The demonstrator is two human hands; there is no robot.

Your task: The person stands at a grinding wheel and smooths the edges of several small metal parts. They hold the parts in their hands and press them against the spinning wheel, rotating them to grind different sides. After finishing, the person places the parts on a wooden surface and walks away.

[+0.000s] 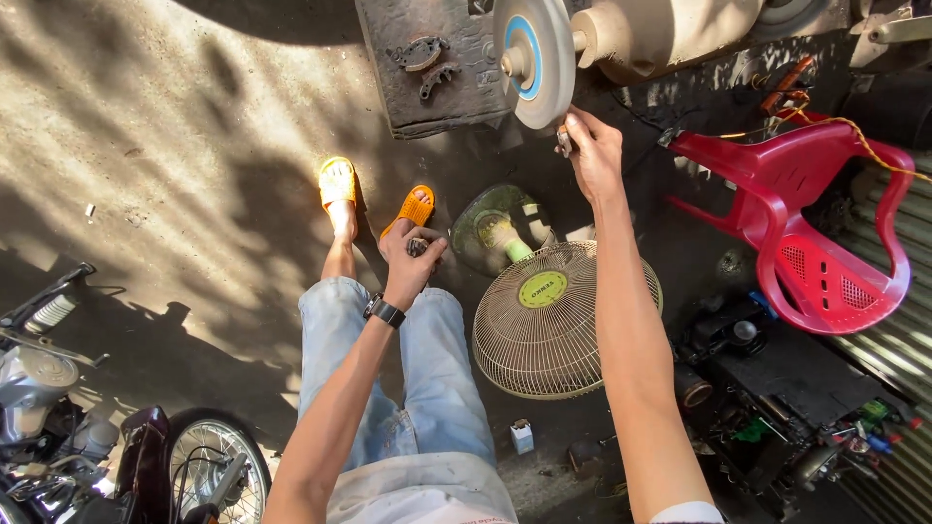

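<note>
A right hand (594, 153) pinches a small metal part (564, 143) against a grinding wheel (533, 60). The left hand (410, 260) grips a dark piece (417, 247). Fingertips sit close; a slip could graze them.

Right arm extended forward and up, elbow nearly straight, forearm bare. Right hand (594, 153) raised, back of hand toward camera, fingers curled closed with thumb and fingertips (573, 131) pinched together at the top left of the fist.

Left arm reaches forward and lower, slightly bent, forearm bare, dark band around the wrist. Left hand (410, 260) loosely clenched, back of hand up, fingers (427, 247) folded in toward the palm.

Hands well apart, right higher than left.
</note>
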